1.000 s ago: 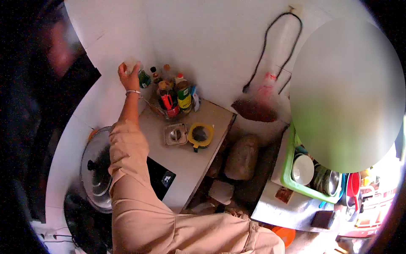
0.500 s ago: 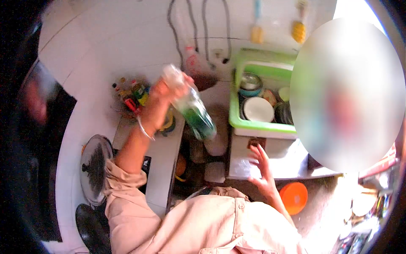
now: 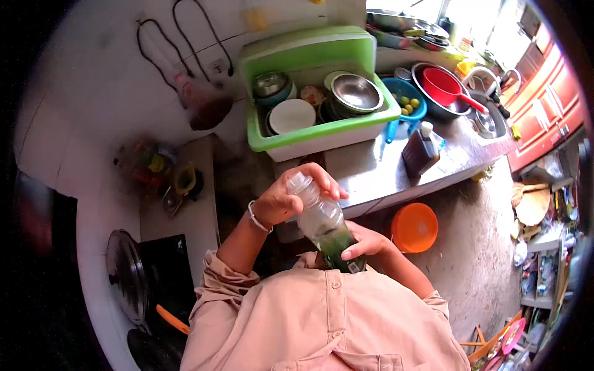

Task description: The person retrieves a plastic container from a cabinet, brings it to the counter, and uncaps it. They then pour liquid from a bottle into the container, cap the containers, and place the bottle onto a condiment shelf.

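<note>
A clear plastic bottle (image 3: 325,224) with green in its lower part is tilted in front of my chest. Its top leans to the upper left and its base is near my shirt. My left hand (image 3: 278,201), with a white bracelet at the wrist, is curled around the bottle's neck. My right hand (image 3: 366,241) grips the lower body, thumb across its front. Whether the green is liquid or a label I cannot fully tell.
Ahead, a green-rimmed dish bin (image 3: 328,137) holds bowls. On the steel counter (image 3: 365,166) are a dark bottle (image 3: 422,151), a blue colander (image 3: 390,127) with round green fruit, and a red dipper (image 3: 442,86). An orange bucket (image 3: 414,227) stands below. Left is a lidded pan (image 3: 127,272).
The bottle has come down and toward my chest from the raised left hand. My right hand, empty before, now holds its lower part. The view has turned right.
</note>
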Demonstrator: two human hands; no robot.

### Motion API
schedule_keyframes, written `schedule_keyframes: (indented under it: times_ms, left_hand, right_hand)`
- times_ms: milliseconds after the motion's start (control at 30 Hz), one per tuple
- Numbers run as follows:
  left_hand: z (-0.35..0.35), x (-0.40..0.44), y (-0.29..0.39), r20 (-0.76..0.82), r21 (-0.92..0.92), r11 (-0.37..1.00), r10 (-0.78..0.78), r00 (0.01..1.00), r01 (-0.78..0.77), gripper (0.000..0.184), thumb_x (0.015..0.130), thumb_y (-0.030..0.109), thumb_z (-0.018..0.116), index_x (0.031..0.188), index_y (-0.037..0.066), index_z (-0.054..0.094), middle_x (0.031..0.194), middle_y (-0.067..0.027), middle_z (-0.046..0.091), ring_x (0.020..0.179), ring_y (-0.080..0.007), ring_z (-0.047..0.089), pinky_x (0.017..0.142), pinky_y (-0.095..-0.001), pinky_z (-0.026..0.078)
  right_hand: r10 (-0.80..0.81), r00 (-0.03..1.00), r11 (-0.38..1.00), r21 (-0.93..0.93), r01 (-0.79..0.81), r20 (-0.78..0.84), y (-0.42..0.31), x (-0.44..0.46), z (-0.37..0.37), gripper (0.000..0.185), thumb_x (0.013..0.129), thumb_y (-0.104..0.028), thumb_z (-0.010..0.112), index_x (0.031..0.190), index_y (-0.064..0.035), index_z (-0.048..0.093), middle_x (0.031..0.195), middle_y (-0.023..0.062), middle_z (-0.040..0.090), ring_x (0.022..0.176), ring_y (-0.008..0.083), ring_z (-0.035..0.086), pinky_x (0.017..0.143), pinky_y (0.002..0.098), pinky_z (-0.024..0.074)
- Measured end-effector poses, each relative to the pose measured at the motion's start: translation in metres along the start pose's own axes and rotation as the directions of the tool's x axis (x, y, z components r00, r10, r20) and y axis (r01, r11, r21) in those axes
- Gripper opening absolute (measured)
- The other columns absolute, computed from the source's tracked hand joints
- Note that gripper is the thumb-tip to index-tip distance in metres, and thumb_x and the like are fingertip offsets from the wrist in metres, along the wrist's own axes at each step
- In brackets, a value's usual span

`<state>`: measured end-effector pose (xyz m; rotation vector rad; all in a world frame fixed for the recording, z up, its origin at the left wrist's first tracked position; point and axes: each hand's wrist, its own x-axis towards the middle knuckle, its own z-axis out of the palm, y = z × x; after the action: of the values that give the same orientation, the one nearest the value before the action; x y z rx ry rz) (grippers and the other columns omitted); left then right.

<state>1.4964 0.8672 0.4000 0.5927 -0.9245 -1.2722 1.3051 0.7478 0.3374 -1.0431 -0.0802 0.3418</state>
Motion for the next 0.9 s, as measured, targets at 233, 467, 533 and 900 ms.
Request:
schedule_keyframes:
  times_ms: [233,467,533,900]
  left_hand:
    - [0.038,0.026,-0.034,0.181,0.007,1.000,-0.016,0.983,0.015,0.041,0.072,0.041,0.086,0.081,0.012,0.058,0.092,-0.0117,0.072,0.114,-0.0335,0.063,0.119,-0.0541,0.019]
    - [0.052,0.025,-0.069,-0.499,0.139,0.988,0.009,0.867,0.070,0.021,0.092,0.031,0.069,0.095,0.012,0.059,0.120,-0.0147,0.065,0.126,-0.0262,0.054,0.106,-0.0435,0.038]
    - [0.050,0.026,-0.080,-0.512,0.165,0.984,0.027,0.858,0.068,0.024,0.092,0.033,0.068,0.098,0.012,0.058,0.125,-0.0145,0.062,0.127,-0.0255,0.052,0.106,-0.0427,0.038]
    - [0.012,0.011,-0.078,-0.666,0.033,0.993,0.106,0.738,-0.113,0.041,0.095,0.012,0.062,0.132,0.005,0.048,0.133,-0.0154,0.058,0.128,-0.0252,0.053,0.108,-0.0406,0.044]
  right_hand:
    - [-0.085,0.996,0.983,0.166,0.078,0.032,0.029,-0.037,-0.007,0.086,0.068,-0.035,0.083,0.137,0.0011,0.046,0.122,0.0099,0.059,0.112,0.0190,0.056,0.099,0.0342,0.0447]
    - [-0.271,0.868,0.858,-0.513,0.022,-0.416,0.013,-0.056,-0.008,0.071,0.072,-0.022,0.079,0.132,-0.0023,0.046,0.106,0.0126,0.065,0.096,0.0208,0.064,0.088,0.0340,0.0493]
    - [-0.342,0.814,0.758,-0.650,-0.057,-0.470,0.016,-0.058,-0.011,0.072,0.072,-0.024,0.081,0.132,-0.0043,0.046,0.106,0.0199,0.065,0.095,0.0289,0.067,0.085,0.0368,0.0514]
    - [-0.474,0.685,0.680,-0.724,-0.114,-0.553,0.031,-0.060,-0.025,0.073,0.071,-0.026,0.084,0.130,-0.0070,0.047,0.112,0.0175,0.064,0.101,0.0340,0.064,0.089,0.0378,0.0499]
